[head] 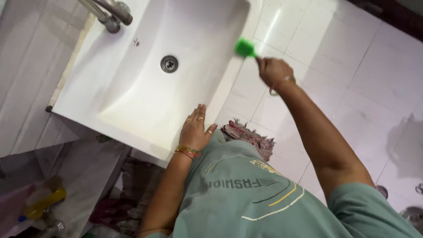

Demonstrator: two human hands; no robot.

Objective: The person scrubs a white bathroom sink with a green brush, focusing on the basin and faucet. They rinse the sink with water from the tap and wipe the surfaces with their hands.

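Far left of my left hand, a yellow bottle (44, 200) sits low on a shelf. Above it the metal tap (108, 13), then the white sink (132, 88) with its drain (169, 63). My left hand (196, 130) lies flat and open on the sink's near rim, holding nothing. My right hand (274, 71) is closed around a green brush (244, 47), bristles touching the sink's side rim. Looks like rim scrubbing; next stroke probably needs steady pressure along the edge. Patterned mat (249, 136) lies below that hand.
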